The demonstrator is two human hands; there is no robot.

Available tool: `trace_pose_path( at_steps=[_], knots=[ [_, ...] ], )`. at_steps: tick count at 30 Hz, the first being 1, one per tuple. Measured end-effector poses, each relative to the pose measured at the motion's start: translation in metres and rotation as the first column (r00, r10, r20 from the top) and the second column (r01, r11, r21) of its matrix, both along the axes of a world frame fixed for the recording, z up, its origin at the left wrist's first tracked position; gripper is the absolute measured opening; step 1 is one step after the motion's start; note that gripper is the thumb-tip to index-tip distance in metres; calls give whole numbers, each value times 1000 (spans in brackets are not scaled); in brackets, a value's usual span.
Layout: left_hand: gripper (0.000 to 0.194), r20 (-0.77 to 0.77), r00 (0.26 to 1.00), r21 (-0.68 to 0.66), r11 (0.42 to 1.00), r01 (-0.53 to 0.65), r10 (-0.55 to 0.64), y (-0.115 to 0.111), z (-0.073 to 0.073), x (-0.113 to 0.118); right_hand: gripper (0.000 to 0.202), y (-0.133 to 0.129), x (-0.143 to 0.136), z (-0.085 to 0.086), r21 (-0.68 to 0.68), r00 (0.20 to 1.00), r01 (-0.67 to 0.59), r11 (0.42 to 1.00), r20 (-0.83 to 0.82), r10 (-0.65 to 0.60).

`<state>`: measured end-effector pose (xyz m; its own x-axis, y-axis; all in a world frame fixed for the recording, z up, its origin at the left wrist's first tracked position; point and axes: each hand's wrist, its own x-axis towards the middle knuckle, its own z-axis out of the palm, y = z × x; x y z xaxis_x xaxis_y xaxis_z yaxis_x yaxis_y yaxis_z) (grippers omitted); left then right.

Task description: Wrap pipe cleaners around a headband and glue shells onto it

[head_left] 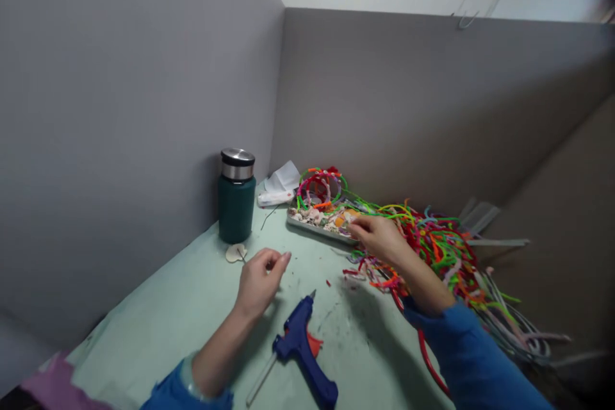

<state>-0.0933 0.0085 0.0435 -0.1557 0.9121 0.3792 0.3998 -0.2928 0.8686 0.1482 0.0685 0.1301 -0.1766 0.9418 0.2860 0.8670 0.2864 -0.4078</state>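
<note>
My left hand (262, 280) is closed in a pinch above the table, with a thin dark stem between its fingers that ends in a pale, flat, round piece (236, 253). My right hand (377, 236) reaches over the right end of a shallow metal tray (317, 230) of small shells and bits. Its fingers are pressed together at the tray's contents; what they hold, if anything, is too small to name. Between my forearms lies a blue glue gun (302, 346) with a red trigger and a clear glue stick.
A dark green bottle (236, 205) with a steel lid stands by the left partition. White packets (278, 191) lie beside the tray. Colourful pipe cleaners (439, 246) are heaped at the right, and a red cord runs below my right forearm. Grey partitions stand left and behind.
</note>
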Motion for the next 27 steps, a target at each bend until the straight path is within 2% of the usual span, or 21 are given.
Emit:
trace_pose_path(
  at_steps=[2, 4, 7, 9, 11, 14, 16, 18, 19, 20, 22, 24, 25, 27],
  knots=[
    [37, -31, 998, 40, 998, -45, 46, 1, 0, -3, 31, -42, -11, -13, -78, 995, -94, 992, 6, 95],
    [37, -29, 995, 43, 994, -96, 97, -2, 2, -8, 34, -85, -23, -34, -170, 983, -141, 975, 91, 158],
    [36, -2, 989, 68, 987, -149, 149, -18, 7, -21, 26, -142, -42, -69, -188, 964, -90, 978, 232, 133],
    [35, 14, 985, 83, 982, -172, 171, -36, 10, -31, 22, -168, -53, -90, -177, 948, -78, 981, 291, 128],
    [34, 28, 980, 87, 976, -200, 198, -55, 14, -41, 17, -183, -62, -104, -132, 947, -93, 987, 295, 129],
    [34, 65, 966, 78, 963, -256, 252, -84, 17, -57, 15, -186, -73, -115, -14, 972, -138, 990, 192, 138],
    [34, 86, 956, 71, 955, -287, 281, -102, 18, -65, 19, -181, -83, -115, 52, 987, -159, 986, 20, 158],
    [33, 97, 947, 61, 948, -311, 305, -118, 16, -71, 24, -175, -96, -112, 28, 946, -184, 983, -265, 185],
    [33, 105, 943, 50, 945, -322, 315, -125, 13, -72, 28, -172, -104, -110, -25, 876, -223, 975, -444, 189],
    [34, 117, 939, 40, 943, -329, 323, -132, 10, -72, 32, -170, -112, -108, -88, 762, -284, 955, -625, 169],
    [34, 138, 951, 12, 960, -281, 277, -140, 3, -68, 40, -170, -129, -107, -164, 443, -458, 873, -894, 64],
    [34, 185, 976, -56, 993, -108, 117, -144, -3, -59, 43, -173, -143, -108, -130, 147, -600, 789, -988, -50],
    [34, 248, 968, -96, 995, -3, 27, -145, -5, -54, 43, -176, -148, -109, -94, 45, -646, 758, -995, -85],
    [41, 399, 912, -130, 978, 165, -100, -145, -6, -42, 39, -180, -154, -113, -35, -72, -701, 712, -990, -119]
  ],
)
